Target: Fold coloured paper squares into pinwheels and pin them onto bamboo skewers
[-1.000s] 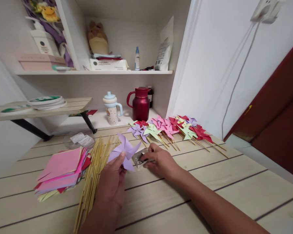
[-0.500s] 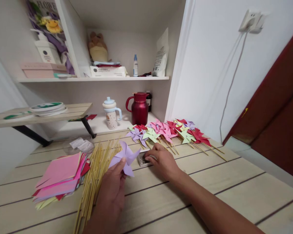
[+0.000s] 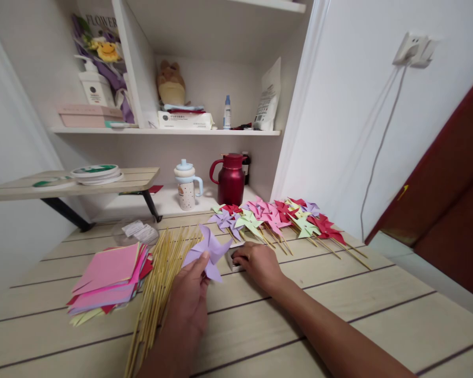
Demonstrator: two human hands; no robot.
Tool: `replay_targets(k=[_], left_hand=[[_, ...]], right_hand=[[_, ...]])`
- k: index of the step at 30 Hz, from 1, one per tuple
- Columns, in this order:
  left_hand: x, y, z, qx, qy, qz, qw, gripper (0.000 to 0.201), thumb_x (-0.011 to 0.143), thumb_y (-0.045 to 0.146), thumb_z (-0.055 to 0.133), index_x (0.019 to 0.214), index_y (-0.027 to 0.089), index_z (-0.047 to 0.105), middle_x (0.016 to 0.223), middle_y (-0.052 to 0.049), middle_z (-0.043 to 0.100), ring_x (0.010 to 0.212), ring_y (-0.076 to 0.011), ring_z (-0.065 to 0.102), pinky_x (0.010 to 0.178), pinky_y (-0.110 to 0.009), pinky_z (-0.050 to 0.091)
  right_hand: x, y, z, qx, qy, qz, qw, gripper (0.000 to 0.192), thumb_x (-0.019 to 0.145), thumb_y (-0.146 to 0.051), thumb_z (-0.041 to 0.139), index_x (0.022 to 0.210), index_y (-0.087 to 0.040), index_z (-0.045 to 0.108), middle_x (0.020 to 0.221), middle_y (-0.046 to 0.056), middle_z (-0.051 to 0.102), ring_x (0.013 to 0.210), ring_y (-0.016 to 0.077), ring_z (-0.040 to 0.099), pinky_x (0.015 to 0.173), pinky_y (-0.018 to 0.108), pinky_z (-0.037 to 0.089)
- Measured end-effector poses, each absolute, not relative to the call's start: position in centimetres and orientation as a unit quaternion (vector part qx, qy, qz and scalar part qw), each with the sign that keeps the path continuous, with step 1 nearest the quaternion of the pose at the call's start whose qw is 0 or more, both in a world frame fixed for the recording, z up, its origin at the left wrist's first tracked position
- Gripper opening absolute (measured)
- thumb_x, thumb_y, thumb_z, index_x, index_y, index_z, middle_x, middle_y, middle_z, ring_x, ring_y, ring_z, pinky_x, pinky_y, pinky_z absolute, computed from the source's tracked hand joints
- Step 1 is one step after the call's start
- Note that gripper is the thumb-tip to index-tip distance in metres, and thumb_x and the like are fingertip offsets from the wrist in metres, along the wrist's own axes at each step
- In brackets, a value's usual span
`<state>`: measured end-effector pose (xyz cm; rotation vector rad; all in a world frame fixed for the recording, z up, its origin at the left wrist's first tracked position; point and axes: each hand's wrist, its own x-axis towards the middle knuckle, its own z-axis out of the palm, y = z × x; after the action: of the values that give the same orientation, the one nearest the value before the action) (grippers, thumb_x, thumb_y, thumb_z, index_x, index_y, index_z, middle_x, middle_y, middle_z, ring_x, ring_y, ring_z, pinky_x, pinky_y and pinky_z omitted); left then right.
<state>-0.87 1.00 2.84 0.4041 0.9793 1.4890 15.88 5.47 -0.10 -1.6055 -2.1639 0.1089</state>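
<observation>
The left hand pinches a lilac pinwheel between thumb and fingers, holding it up just above the table. The pinwheel has no stick. The right hand lies palm down on the table with its fingers curled over a small box; whether the fingertips grip anything inside is hidden.

Left of the left hand lies a loose bundle of bamboo sticks, fanned out along the table. Beside them is a stack of paper squares, mostly pink, with red and pale yellow edges showing. Beyond the sticks sits a clear bag with a white label, its print too small to read.

Past the right hand a row of finished pinwheels on sticks lies well apart from the lilac one: purple, green, pink, red.

At the back stand a red jug and a spouted cup with a blue lid. On the shelf above are a plush toy, a flat wipes pack with unreadable print, a small bottle and a white pouch. In the left compartment a wrapped bouquet bears the word "FLOWER". A pump bottle stands in front of it.
</observation>
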Motion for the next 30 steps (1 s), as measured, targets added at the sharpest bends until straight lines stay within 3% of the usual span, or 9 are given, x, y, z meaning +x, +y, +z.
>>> replay_targets(k=[7, 13, 30], left_hand=[[-0.7, 0.7, 3.3, 0.182, 0.417, 0.637, 0.622, 0.016, 0.086, 0.004, 0.060, 0.081, 0.009, 0.075, 0.084, -0.009, 0.076, 0.070, -0.0103, 0.069, 0.061, -0.017, 0.054], [-0.9, 0.8, 3.2, 0.184, 0.419, 0.634, 0.623, 0.016, 0.086, 0.004, 0.060, 0.083, 0.009, 0.075, 0.085, -0.009, 0.076, 0.069, -0.0090, 0.068, 0.059, -0.015, 0.053], [-0.6, 0.7, 3.3, 0.191, 0.417, 0.623, 0.633, 0.018, 0.086, 0.004, 0.059, 0.080, 0.010, 0.075, 0.086, -0.008, 0.076, 0.071, -0.0090, 0.068, 0.061, -0.016, 0.053]], right_hand=[[15.4, 5.8, -0.3, -0.584, -0.780, 0.065, 0.216, 0.016, 0.082, -0.021, 0.061, 0.079, -0.025, 0.077, 0.086, 0.004, 0.076, 0.082, 0.0209, 0.065, 0.062, 0.027, 0.033], [15.6, 6.0, -0.6, -0.592, -0.754, 0.105, 0.265, 0.017, 0.081, -0.018, 0.059, 0.074, -0.022, 0.073, 0.082, 0.003, 0.076, 0.079, 0.0189, 0.065, 0.065, 0.026, 0.036], [17.0, 5.8, -0.3, -0.582, -0.704, 0.195, 0.358, 0.024, 0.085, -0.026, 0.053, 0.072, -0.018, 0.071, 0.069, 0.001, 0.073, 0.065, 0.0158, 0.064, 0.058, 0.022, 0.042]])
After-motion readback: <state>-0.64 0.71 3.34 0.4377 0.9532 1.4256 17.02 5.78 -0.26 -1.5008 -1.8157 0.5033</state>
